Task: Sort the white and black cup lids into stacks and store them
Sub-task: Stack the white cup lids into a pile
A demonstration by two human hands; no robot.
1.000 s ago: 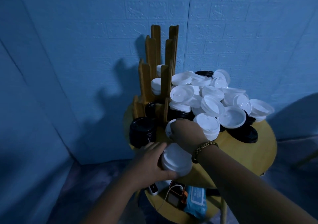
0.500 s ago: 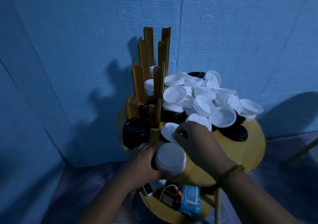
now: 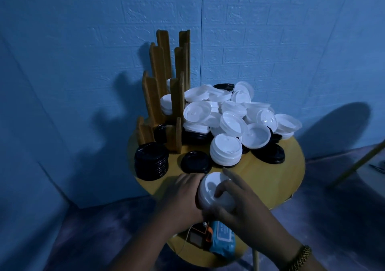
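Note:
A stack of white lids (image 3: 210, 189) sits at the round table's near edge, between both hands. My left hand (image 3: 183, 195) grips its left side. My right hand (image 3: 235, 204) holds a white lid on top of the stack, fingers curled over it. Behind lies a big heap of loose white lids (image 3: 229, 114), with a short white stack (image 3: 226, 151) in front of it. A stack of black lids (image 3: 151, 160) stands at the left, a single black lid (image 3: 195, 161) beside it and more black lids (image 3: 268, 153) under the heap at the right.
A wooden lid rack (image 3: 166, 87) with tall slats stands at the table's back left, holding a few white and black lids. The yellow table (image 3: 281, 179) has a lower shelf with a blue wipes pack (image 3: 221, 237) and a small orange device (image 3: 198, 236). Blue walls close behind.
My right hand picked a white lid from beside the heap and brought it back onto the stack my left hand holds. A single black lid now shows where it lay.

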